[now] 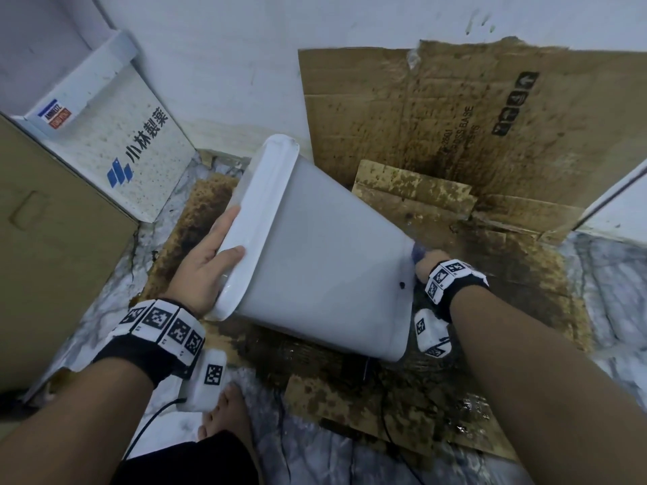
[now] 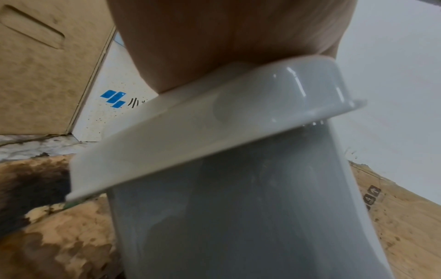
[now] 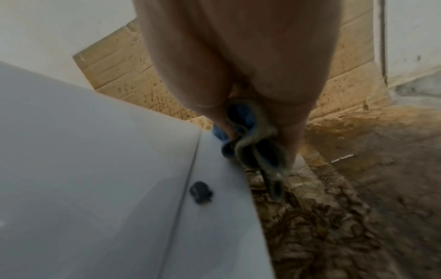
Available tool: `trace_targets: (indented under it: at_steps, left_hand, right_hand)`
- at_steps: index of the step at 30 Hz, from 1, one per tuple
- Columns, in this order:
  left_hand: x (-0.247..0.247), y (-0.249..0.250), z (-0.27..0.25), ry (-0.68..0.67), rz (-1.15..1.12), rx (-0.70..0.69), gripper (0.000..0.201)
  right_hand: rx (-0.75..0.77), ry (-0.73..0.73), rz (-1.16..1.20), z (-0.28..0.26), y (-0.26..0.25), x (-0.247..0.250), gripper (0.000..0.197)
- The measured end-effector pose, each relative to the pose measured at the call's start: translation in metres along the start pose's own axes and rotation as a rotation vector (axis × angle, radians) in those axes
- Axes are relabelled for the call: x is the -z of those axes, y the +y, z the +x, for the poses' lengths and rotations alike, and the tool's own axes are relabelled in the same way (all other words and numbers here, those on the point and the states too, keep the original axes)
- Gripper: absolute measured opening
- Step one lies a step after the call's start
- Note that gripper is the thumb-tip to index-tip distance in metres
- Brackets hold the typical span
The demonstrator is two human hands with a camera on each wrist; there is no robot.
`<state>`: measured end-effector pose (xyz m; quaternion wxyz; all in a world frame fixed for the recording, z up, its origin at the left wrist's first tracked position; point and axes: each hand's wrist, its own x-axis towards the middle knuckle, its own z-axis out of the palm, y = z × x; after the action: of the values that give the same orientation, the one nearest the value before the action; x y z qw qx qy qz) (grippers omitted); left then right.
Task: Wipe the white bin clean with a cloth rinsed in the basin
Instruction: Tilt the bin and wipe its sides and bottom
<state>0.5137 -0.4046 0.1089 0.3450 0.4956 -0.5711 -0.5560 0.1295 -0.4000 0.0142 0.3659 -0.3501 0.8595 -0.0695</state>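
The white bin (image 1: 325, 260) is tipped on its side above stained cardboard, its lidded top toward the upper left and its base at the lower right. My left hand (image 1: 210, 253) grips the lid's rim (image 2: 214, 132), thumb on the outer face and fingers over the edge. My right hand (image 1: 429, 262) holds a bunched blue cloth (image 1: 417, 252) against the bin's bottom edge; in the right wrist view the blue cloth (image 3: 253, 149) hangs from the curled fingers beside the bin's base (image 3: 214, 217). A small dark spot (image 3: 200, 191) sits on the bin wall near the base. No basin is in view.
Wet, dark-stained cardboard (image 1: 455, 134) covers the floor and leans on the back wall. A white printed box (image 1: 115, 145) and a brown carton (image 1: 52, 239) stand at the left. A white panel (image 1: 616, 204) is at the right. My bare foot (image 1: 227, 414) and a black cable (image 1: 147, 425) are below.
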Motion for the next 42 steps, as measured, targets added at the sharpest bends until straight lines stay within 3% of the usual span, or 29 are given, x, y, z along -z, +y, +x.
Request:
trace_targets:
  at_steps: [2, 4, 7, 9, 12, 14, 17, 20, 23, 29, 32, 37, 42]
  left_hand:
    - [0.001, -0.001, -0.001, 0.001, 0.065, -0.013, 0.060]
    - [-0.001, 0.000, -0.002, -0.010, 0.126, -0.017, 0.062]
    - [-0.008, 0.009, -0.006, -0.006, 0.236, -0.048, 0.058]
    - [-0.015, 0.017, -0.009, -0.002, 0.347, -0.064, 0.056]
    - [-0.027, 0.028, -0.013, 0.012, 0.473, -0.071, 0.060]
    - [-0.035, 0.033, -0.015, 0.012, 0.508, -0.091, 0.061]
    - [-0.050, 0.040, -0.020, 0.020, 0.524, -0.104, 0.059]
    - [-0.063, 0.044, -0.023, 0.019, 0.516, -0.131, 0.055]
    - [-0.074, 0.053, -0.027, -0.001, 0.554, -0.132, 0.048]
    - [-0.071, 0.058, -0.029, 0.001, 0.577, -0.103, 0.045]
    - [-0.066, 0.054, -0.026, 0.003, 0.538, -0.112, 0.045]
    - [-0.068, 0.055, -0.027, 0.025, 0.531, -0.117, 0.045]
    - [-0.068, 0.054, -0.028, 0.023, 0.523, -0.117, 0.045]
  right_hand:
    - [-0.049, -0.058, -0.105, -0.012, 0.012, 0.007, 0.042]
    - [0.010, -0.129, -0.243, -0.027, 0.017, 0.018, 0.041]
    - [-0.055, -0.021, 0.215, -0.056, 0.011, 0.033, 0.040]
    - [0.002, 0.074, 0.486, -0.076, -0.001, 0.038, 0.035]
    - [0.169, 0.132, 0.776, -0.112, -0.039, 0.043, 0.037]
    - [0.324, 0.135, 0.816, -0.141, -0.071, 0.043, 0.041]
    - [0.507, 0.107, 0.720, -0.179, -0.108, 0.037, 0.044]
    - [0.642, 0.093, 0.451, -0.203, -0.134, 0.024, 0.048]
    - [0.660, 0.120, 0.191, -0.205, -0.150, 0.016, 0.052]
    - [0.644, 0.061, 0.013, -0.171, -0.181, 0.044, 0.056]
    - [0.669, 0.054, -0.072, -0.148, -0.201, 0.061, 0.048]
    - [0.635, -0.099, -0.015, -0.118, -0.232, 0.086, 0.040]
    - [0.571, -0.056, -0.253, -0.102, -0.244, 0.093, 0.041]
